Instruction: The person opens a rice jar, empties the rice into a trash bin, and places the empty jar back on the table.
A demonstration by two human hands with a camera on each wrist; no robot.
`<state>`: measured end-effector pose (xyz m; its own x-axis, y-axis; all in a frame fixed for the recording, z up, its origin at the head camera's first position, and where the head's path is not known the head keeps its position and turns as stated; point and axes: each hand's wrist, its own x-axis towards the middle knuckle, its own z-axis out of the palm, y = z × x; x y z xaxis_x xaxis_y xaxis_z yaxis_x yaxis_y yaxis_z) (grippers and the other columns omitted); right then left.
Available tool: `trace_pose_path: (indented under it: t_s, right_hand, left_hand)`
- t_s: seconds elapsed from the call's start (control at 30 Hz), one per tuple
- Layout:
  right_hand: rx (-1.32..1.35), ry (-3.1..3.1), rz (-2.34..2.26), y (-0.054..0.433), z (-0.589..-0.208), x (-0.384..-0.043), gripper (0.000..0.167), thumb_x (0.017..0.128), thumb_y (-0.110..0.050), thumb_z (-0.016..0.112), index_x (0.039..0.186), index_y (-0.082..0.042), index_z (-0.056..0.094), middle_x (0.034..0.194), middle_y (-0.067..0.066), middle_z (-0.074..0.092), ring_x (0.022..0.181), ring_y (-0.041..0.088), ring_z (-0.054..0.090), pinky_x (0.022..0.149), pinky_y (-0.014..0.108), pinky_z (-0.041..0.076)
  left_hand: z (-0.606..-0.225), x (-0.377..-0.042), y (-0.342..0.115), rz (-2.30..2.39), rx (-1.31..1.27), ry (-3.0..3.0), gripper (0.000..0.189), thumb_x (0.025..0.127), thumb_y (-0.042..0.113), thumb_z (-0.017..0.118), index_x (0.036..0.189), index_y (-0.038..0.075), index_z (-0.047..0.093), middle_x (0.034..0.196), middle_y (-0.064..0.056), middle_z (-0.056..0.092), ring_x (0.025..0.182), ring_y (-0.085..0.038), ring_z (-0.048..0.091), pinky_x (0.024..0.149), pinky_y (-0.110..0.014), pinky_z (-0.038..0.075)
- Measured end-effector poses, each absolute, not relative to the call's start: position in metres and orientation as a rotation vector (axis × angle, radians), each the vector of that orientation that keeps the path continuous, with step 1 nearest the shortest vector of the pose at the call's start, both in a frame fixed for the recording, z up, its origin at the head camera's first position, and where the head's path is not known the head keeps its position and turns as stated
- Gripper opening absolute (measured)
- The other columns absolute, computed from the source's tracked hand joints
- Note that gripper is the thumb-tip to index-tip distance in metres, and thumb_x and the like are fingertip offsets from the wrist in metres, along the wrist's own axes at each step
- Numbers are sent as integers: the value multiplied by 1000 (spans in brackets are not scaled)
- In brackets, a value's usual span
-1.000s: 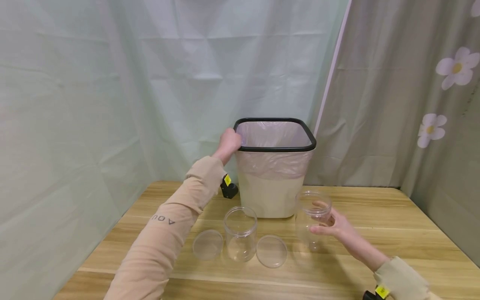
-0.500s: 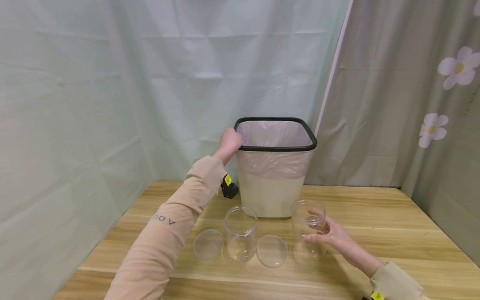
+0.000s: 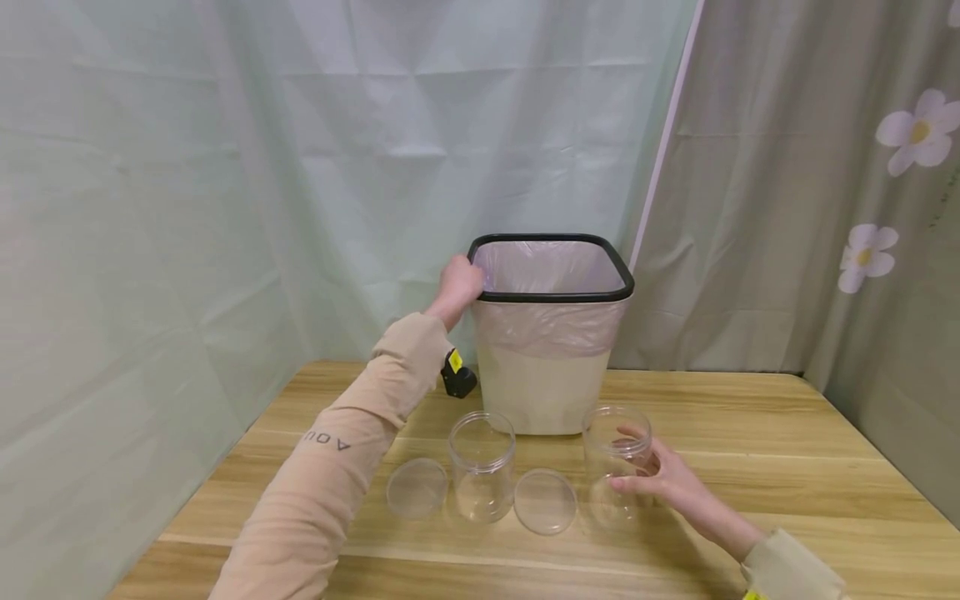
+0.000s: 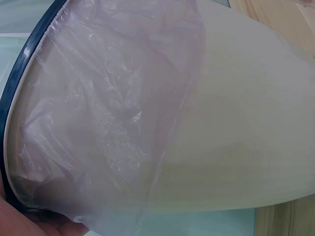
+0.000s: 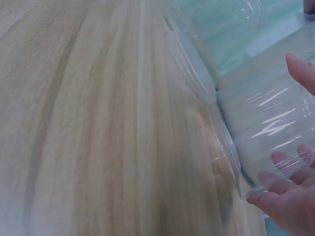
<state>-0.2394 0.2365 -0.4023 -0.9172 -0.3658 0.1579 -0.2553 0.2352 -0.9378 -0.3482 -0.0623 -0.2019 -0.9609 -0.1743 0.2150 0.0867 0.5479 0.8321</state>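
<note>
My left hand (image 3: pixel 458 285) grips the black rim (image 3: pixel 558 297) of a cream trash bin (image 3: pixel 542 392) at its left corner. A thin translucent liner bag (image 4: pixel 108 103) is folded over the rim, and the fingertips are mostly hidden behind it. With the thumb in front and fingers behind, my right hand (image 3: pixel 675 486) holds a clear lidless plastic jar (image 3: pixel 603 487) upright at the bin's front right. The jar appears to stand on the table. Its wall (image 5: pixel 268 118) shows between thumb and fingers in the right wrist view.
A second clear open jar (image 3: pixel 482 492) stands in front of the bin. Flat round clear lids lie on either side of it, a left lid (image 3: pixel 417 489) and a right lid (image 3: pixel 545 502). Pale curtains (image 3: pixel 465 167) hang behind the wooden table (image 3: pixel 750 433).
My right hand has lowered the jar and brought it slightly left and nearer, down to the table. The left hand has stayed on the bin rim.
</note>
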Motion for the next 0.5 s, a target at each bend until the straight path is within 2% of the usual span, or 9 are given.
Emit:
trace_pose_path:
  t_s: [0.2,0.37,0.5]
  right_hand:
    - [-580,2386,-1789,240,-403,-238,75,75,-12,71,136,-1,28,128,22,43,119,37,36,95,53,21]
    - [-582,2379,-1804,244,-408,-235,75,76,-10,70,136,0,26,130,23,39,118,37,37,94,51,26]
    - [-605,2379,-1799,247,-413,-235,75,75,-8,71,135,-2,27,132,22,38,114,25,43,91,40,34]
  left_hand:
    - [-203,-350,-61,-1373,70,-2507,33,87,2,37,117,-8,47,110,-18,51,88,-25,46,75,-34,41]
    - [-203,-350,-58,-1390,45,-2503,35,86,2,37,118,-9,46,111,-19,50,89,-26,46,77,-35,41]
    - [-203,-349,-57,-1418,45,-2499,38,86,2,36,121,-9,43,117,-20,49,93,-26,46,80,-35,41]
